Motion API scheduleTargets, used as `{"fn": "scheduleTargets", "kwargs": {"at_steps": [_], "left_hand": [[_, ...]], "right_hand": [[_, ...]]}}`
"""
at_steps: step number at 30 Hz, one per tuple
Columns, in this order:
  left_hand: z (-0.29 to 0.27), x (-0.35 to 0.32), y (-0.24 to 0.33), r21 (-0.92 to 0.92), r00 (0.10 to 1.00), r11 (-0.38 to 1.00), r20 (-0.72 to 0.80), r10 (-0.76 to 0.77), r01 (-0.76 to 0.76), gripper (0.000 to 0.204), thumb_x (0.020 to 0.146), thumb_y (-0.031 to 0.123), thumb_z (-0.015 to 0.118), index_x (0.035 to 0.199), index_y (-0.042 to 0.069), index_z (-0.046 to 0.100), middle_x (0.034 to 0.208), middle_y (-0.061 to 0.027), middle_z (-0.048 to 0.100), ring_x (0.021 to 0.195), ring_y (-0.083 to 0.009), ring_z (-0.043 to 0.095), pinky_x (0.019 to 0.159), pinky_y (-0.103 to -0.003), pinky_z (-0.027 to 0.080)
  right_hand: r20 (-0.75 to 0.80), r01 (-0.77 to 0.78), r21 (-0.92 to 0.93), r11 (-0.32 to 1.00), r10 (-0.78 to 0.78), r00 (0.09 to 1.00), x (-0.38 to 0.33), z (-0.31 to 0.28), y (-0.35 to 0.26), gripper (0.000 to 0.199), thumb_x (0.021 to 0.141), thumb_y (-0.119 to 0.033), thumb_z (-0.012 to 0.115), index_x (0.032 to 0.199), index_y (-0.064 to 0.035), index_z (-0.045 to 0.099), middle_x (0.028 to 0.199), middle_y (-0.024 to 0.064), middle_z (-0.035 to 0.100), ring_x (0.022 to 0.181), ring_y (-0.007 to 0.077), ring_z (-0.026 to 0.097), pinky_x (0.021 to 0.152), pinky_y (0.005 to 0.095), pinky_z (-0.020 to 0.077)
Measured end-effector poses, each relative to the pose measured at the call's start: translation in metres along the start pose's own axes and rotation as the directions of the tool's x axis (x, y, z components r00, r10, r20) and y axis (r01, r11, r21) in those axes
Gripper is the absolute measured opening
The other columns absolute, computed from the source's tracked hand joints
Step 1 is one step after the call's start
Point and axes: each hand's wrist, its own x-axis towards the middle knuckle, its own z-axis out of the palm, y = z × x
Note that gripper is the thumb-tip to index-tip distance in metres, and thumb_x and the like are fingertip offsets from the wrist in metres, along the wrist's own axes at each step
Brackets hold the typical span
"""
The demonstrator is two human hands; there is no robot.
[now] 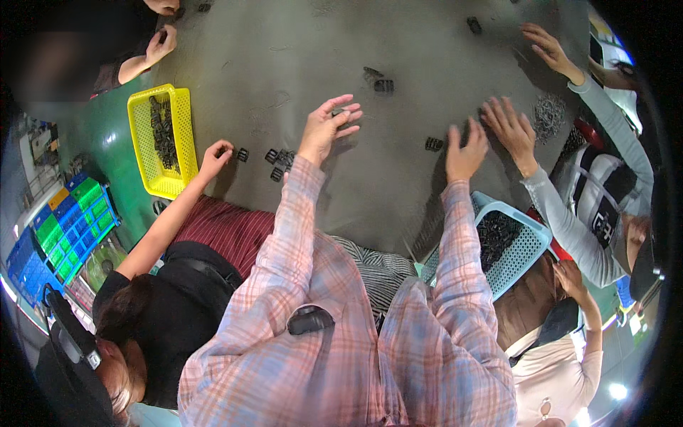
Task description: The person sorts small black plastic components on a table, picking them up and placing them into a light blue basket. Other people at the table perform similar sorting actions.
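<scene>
Over the grey table (384,185), my left hand (326,132) reaches forward with its fingers apart. A small dark patch shows between its thumb and fingers; I cannot make out whether it is a part. My right hand (466,153) is also open, its fingers pointing away from me and slightly blurred. Just left of it lies a small black slotted part (434,144). Two more black parts (383,85) rest farther off, between and beyond my hands. Left of my left forearm is a small group of black parts (276,172).
A yellow basket (186,135) of black parts stands at the left, a light blue basket (526,257) by my right forearm. Co-workers' hands (217,156), (511,128) are close on both sides. A heap of small silvery pieces (549,117) lies at the right.
</scene>
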Motion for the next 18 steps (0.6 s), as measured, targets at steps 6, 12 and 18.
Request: {"fn": "scheduleTargets", "kwargs": {"at_steps": [6, 12, 18], "left_hand": [[0.028, 0.03, 0.008, 0.674, 0.859, 0.712, -0.232, 0.457, -0.197, 0.024, 0.089, 0.021, 0.056, 0.105, 0.005, 0.063, 0.079, -0.0077, 0.062, 0.078, -0.0192, 0.062, 0.067, -0.03, 0.049], [0.084, 0.085, 0.009, 0.985, 0.727, 0.066, 0.073, 0.683, -0.16, 0.061, 0.064, 0.025, 0.082, 0.116, 0.011, 0.053, 0.114, -0.0188, 0.043, 0.098, -0.0332, 0.055, 0.085, -0.04, 0.048], [0.088, 0.086, -0.012, 0.95, 0.843, 0.116, 0.196, 0.501, -0.29, 0.043, 0.074, 0.015, 0.073, 0.112, 0.011, 0.054, 0.111, -0.0178, 0.048, 0.097, -0.0381, 0.055, 0.086, -0.043, 0.046]], "right_hand": [[0.137, -0.023, -0.043, 0.999, 0.029, 0.99, -0.05, -0.002, -0.028, 0.044, 0.07, -0.018, 0.074, 0.11, -0.0128, 0.056, 0.109, 0.0114, 0.05, 0.106, 0.0309, 0.048, 0.087, 0.0405, 0.0434], [0.315, 0.012, 0.064, 0.998, -0.031, 0.949, -0.042, -0.006, -0.029, 0.036, 0.071, -0.015, 0.073, 0.101, -0.0101, 0.054, 0.1, 0.0103, 0.055, 0.097, 0.0298, 0.056, 0.08, 0.0384, 0.0465], [0.529, -0.281, 0.31, 0.908, 0.081, 0.845, -0.051, -0.023, -0.013, 0.034, 0.078, -0.016, 0.07, 0.104, -0.0037, 0.052, 0.093, 0.0128, 0.065, 0.085, 0.024, 0.063, 0.071, 0.0335, 0.0497]]}}
